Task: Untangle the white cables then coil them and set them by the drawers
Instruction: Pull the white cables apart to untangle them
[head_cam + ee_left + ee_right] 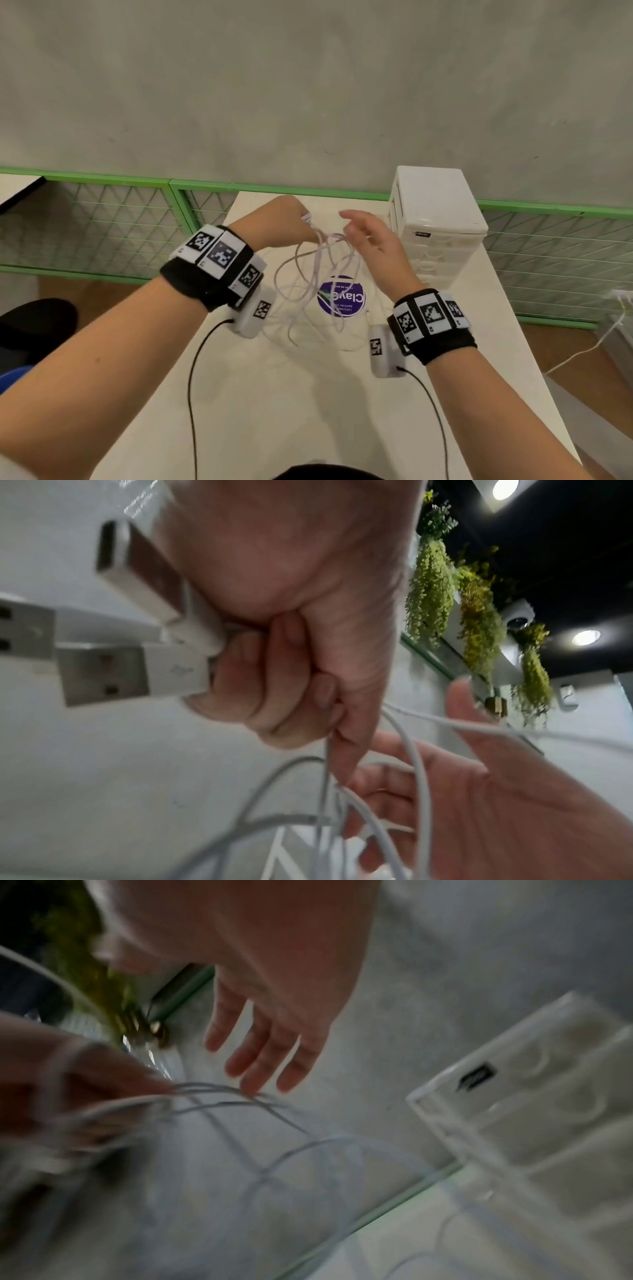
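My left hand [291,222] is raised above the white table [274,394] and grips a bunch of white cables near their USB plugs [137,669], which stick out of the fist [284,674]. The white cables [308,274] hang from it in tangled loops down to the tabletop. My right hand [363,229] is just to the right with straight, spread fingers [263,1056]; the fingertips touch a few strands [222,1093]. The white drawer unit [438,219] stands at the table's back right, close to the right hand.
A round purple sticker [340,297] lies on the table under the hanging loops. A green mesh fence [102,219] runs behind the table in front of a grey wall. Another white cable [596,342] trails on the floor at the right. Black wrist-camera leads [191,377] cross the near tabletop.
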`<state>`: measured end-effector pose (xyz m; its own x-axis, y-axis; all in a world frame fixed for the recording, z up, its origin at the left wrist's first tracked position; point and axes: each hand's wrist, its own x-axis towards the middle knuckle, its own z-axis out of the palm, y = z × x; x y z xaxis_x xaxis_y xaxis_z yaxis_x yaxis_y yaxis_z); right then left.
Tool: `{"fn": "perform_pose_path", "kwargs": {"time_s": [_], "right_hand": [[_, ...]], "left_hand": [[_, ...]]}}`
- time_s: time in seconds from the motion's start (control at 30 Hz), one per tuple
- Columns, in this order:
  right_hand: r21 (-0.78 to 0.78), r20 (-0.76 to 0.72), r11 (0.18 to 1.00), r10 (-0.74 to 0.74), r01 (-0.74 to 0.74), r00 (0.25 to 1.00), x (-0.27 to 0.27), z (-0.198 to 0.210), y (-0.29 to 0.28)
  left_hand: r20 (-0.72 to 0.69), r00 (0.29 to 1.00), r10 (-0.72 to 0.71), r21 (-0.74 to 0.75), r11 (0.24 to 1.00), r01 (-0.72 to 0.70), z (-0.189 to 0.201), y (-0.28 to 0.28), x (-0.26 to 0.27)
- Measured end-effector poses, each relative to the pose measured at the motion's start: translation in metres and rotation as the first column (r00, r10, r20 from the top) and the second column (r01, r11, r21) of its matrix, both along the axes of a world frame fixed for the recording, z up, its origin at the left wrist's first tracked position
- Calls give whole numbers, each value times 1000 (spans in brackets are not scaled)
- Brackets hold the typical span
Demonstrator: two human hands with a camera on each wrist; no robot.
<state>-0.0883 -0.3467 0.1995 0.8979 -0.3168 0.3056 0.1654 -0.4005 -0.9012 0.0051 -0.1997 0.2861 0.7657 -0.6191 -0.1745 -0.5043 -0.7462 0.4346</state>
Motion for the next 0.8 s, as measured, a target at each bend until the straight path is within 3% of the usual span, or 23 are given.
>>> {"fn": "perform_pose_path", "kwargs": {"time_s": [0.1,0.27,0.37,0.5,0.63,0.77,0.8], "right_hand": [[-85,-61,996,34,-40,998,8,-3,20],[-445,-203,886,-239,128,950,14,-21,-8],[-457,-279,862,-372,218,886,11,-31,-34],[-465,-461,866,-413,183,785,3,-52,-58],[-420,-495,884,-413,205,765,-6,-72,-67],[-537,-709,841,-495,72,502,-29,-106,-87],[-507,-750,860,-470,52,465,-35,-117,-91]], "left_hand": [[4,1000,-5,-33,999,5,4,-15,-9],[-56,997,-53,-159,986,43,12,-9,-18],[5,1000,3,-200,980,-2,22,2,-16],[0,992,126,-326,938,-119,32,19,-3],[-16,962,272,-451,857,-249,39,31,6],[-86,892,444,-650,653,-388,60,53,20],[-94,894,438,-664,642,-384,65,58,23]]}}
